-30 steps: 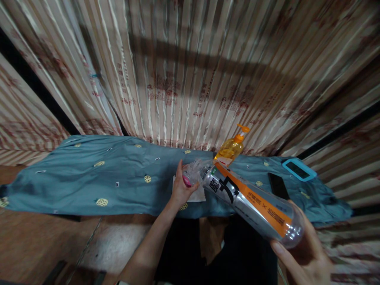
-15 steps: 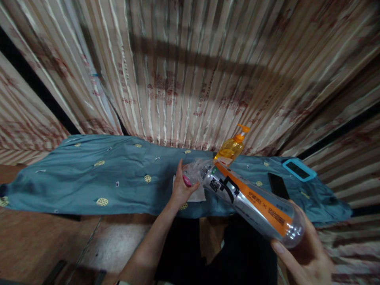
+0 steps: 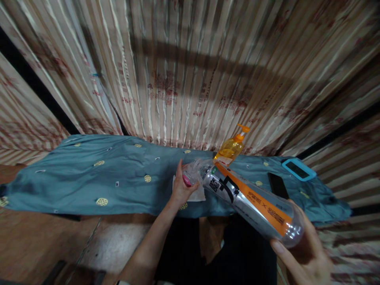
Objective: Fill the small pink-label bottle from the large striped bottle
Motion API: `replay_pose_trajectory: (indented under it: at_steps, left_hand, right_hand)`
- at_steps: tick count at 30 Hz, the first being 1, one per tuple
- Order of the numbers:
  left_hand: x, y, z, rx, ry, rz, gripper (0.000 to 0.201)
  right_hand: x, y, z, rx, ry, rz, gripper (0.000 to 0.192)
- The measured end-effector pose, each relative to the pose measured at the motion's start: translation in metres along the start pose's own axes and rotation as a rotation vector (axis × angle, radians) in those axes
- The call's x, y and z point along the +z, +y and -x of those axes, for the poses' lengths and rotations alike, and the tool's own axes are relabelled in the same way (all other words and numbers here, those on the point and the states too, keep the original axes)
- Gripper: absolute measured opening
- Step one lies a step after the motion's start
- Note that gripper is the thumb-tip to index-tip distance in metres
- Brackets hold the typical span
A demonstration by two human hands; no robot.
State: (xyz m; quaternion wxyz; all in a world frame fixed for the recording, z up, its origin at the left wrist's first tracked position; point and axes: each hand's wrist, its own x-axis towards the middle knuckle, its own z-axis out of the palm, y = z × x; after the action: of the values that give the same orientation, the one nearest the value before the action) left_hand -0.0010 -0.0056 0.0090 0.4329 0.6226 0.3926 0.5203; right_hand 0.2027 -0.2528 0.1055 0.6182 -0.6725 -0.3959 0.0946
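Bottle (image 3: 252, 202), clear plastic with orange label: your right hand (image 3: 305, 253) grips its base, tilting the neck down toward a small clear cup (image 3: 191, 174) your left hand (image 3: 181, 188) clasps upright over the teal-clothed bench (image 3: 89, 178) to catch the pour.

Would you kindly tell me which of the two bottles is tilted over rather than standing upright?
The large clear bottle with the orange label, held tilted in the right hand; the yellow pump bottle stands upright.

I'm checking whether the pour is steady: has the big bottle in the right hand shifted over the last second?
No. The bottle keeps its tilt, its neck just below the orange pump bottle, base in the right hand.
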Motion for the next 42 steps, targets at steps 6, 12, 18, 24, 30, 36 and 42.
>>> replay_pose_trajectory:
  at_steps: [6,12,18,24,30,36,42]
  left_hand:
    - [0.000,-0.002,0.000,0.005,0.004,-0.004,0.121]
    - [-0.002,-0.002,0.000,0.004,-0.007,0.001,0.121]
    - [-0.003,0.002,-0.001,0.031,-0.017,-0.005,0.122]
    - [-0.003,-0.001,-0.001,0.028,-0.010,-0.005,0.122]
    - [-0.003,-0.003,-0.001,0.008,0.003,-0.001,0.123]
    - [-0.004,-0.004,-0.001,0.000,0.018,-0.028,0.122]
    - [-0.004,-0.004,0.000,0.009,0.010,-0.024,0.120]
  right_hand:
    - [0.000,0.002,0.001,0.027,-0.019,0.010,0.104]
    - [-0.004,0.005,0.001,0.021,-0.035,0.021,0.105]
    - [-0.009,0.013,-0.001,0.007,-0.048,0.037,0.106]
    - [-0.004,0.009,-0.001,-0.012,-0.040,0.009,0.101]
    - [0.006,0.005,0.000,-0.072,-0.002,0.014,0.093]
    - [0.003,0.004,-0.003,-0.130,-0.035,0.041,0.088]
    - [0.003,0.004,-0.003,-0.178,-0.051,0.040,0.088]
